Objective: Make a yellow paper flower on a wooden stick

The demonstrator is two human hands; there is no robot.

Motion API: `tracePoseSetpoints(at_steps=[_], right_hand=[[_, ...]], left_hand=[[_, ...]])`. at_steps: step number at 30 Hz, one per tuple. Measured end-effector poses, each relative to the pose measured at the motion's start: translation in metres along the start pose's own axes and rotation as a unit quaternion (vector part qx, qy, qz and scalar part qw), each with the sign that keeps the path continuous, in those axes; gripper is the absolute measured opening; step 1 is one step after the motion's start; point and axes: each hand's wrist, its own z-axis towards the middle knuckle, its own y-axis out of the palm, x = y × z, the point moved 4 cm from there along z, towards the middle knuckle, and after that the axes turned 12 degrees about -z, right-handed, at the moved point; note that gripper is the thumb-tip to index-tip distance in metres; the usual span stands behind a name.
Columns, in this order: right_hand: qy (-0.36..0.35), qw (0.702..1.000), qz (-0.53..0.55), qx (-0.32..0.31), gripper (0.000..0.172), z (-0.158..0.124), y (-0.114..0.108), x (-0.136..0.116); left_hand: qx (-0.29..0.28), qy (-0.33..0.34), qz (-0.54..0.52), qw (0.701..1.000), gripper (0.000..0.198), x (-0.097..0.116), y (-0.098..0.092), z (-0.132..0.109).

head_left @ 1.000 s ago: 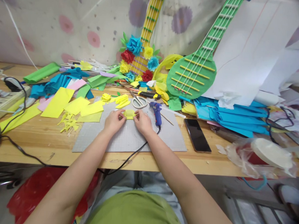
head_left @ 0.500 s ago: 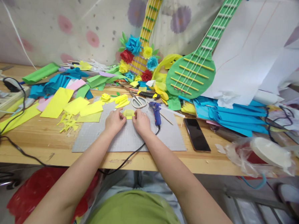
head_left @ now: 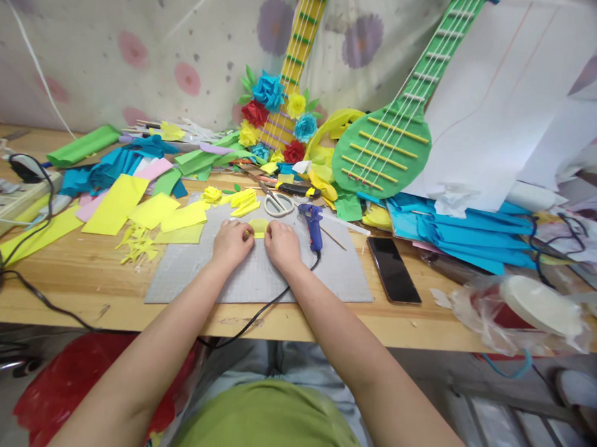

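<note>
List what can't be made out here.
Head view:
- Paper: mostly covered by the left hand and right hand; shape unclear, and whether they pinch or press it.
- Green guitar: neck cut off by the top edge.
- Phone: screen dark, unreadable.
- Bag: contents blurred behind plastic near the right edge.

1 head-worn camera looks forward and down, near the table [head_left: 413,319].
</note>
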Motion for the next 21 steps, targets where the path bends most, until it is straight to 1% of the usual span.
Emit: tracePoseSetpoints(at_steps=[6, 9, 12, 16, 21], right_hand=[[-0.003, 1.0, 0.005, 0.001, 0.024, -0.0014, -0.001, -0.0023], [-0.004, 1.0, 0.006, 0.001, 0.021, -0.0023, -0.0023, -0.0026], [-0.005, 1.0, 0.008, 0.006, 0.018, -0.0031, -0.0025, -0.0012], [-0.004, 1.0, 0.008, 0.013, 0.024, -0.0039, -0.0014, 0.0014], [-0.001, 1.0, 0.019, -0.002, 0.026, -0.0035, -0.0003, 0.0014]], left_hand=[[0.009, -0.016, 0.014, 1.0, 0.021, -0.001, 0.0019, 0.0007], [0.006, -0.019, 0.012, 1.0, 0.02, -0.0013, 0.0015, 0.0017], [-0.005, -0.017, 0.009, 1.0, 0.018, -0.0019, 0.001, 0.0021], [-0.012, -0.009, 0.007, 1.0, 0.022, -0.0022, 0.0002, 0.0012], [-0.013, 0.0, 0.005, 1.0, 0.028, -0.0002, -0.0002, 0.0006]])
